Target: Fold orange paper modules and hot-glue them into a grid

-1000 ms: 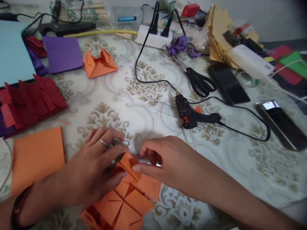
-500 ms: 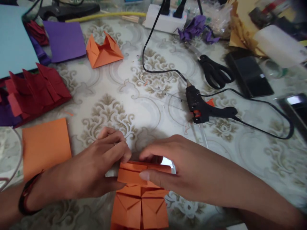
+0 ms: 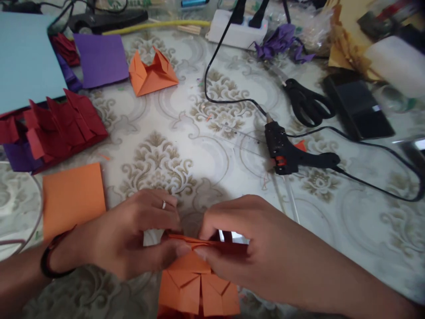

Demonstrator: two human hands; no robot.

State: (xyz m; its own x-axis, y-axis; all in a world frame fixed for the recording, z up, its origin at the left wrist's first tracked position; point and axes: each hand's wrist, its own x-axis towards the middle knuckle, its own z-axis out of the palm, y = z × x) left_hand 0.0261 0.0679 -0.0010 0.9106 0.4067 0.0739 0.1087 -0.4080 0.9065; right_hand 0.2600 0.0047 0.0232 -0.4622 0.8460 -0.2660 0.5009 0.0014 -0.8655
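Note:
An orange folded paper piece (image 3: 199, 292) with creased flaps lies at the bottom middle of the view, its near end cut off by the frame. My left hand (image 3: 142, 230), with a ring and a dark bracelet, pinches the left part of its raised far edge between thumb and fingers. From the right, my right hand (image 3: 239, 248) pinches the same edge, its thumb tip beside the left thumb. The fingertips behind the paper are hidden. Left of my left hand lies a flat orange paper square (image 3: 73, 197).
A black glue gun (image 3: 282, 148) lies right of centre, its cord running to a white power strip (image 3: 237, 29). Scissors (image 3: 308, 102) and a black phone (image 3: 358, 106) lie beyond. Red folded papers (image 3: 66, 126), a purple square (image 3: 101, 60) and an orange folded piece (image 3: 154, 73) stand left.
My left thumb has moved onto the front of the paper, close to the right thumb. The paper's far flap now stands more edge-on. The whole view has shifted slightly.

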